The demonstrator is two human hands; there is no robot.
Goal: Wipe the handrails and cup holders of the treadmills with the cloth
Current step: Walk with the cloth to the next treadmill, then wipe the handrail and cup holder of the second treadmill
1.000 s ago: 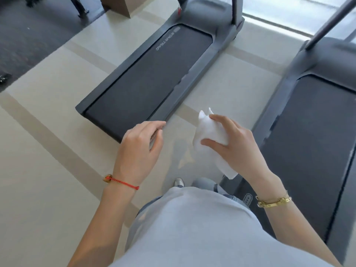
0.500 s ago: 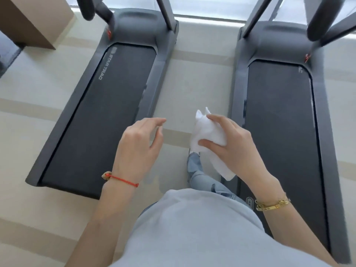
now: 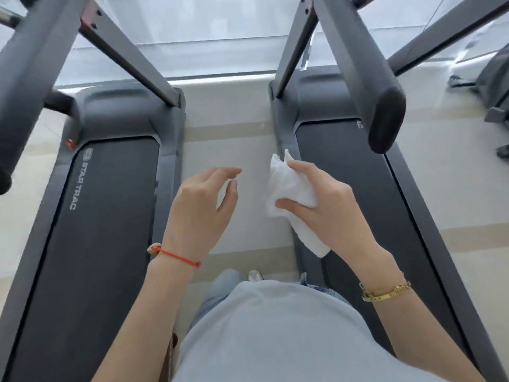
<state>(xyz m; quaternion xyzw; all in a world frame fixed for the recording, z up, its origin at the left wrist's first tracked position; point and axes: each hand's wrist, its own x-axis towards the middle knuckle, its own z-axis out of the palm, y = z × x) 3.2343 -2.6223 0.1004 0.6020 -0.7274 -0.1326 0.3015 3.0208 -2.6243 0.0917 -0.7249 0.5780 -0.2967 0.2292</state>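
Note:
Two grey treadmills stand side by side, the left treadmill (image 3: 91,216) marked STAR TRAC and the right treadmill (image 3: 366,205) beside it. My right hand (image 3: 327,205) grips a bunched white cloth (image 3: 289,188) in the air above the right treadmill's left side rail. My left hand (image 3: 201,208) hovers over the floor gap, fingers loosely curled and holding nothing. A dark padded handrail (image 3: 366,78) of the right treadmill juts toward me, its rounded end just above and right of the cloth. The left treadmill's handrail (image 3: 24,86) crosses the upper left. No cup holders are in view.
A pale tiled floor strip (image 3: 228,150) runs between the two decks, with my shoe (image 3: 254,275) on it. Slanted grey uprights (image 3: 129,53) rise from each deck's front. A window ledge (image 3: 220,78) runs behind. Another machine (image 3: 493,89) stands at far right.
The view has swung up and forward, so both treadmills now lie straight ahead and their handrails come into sight. My hands keep their pose, the right still gripping the cloth.

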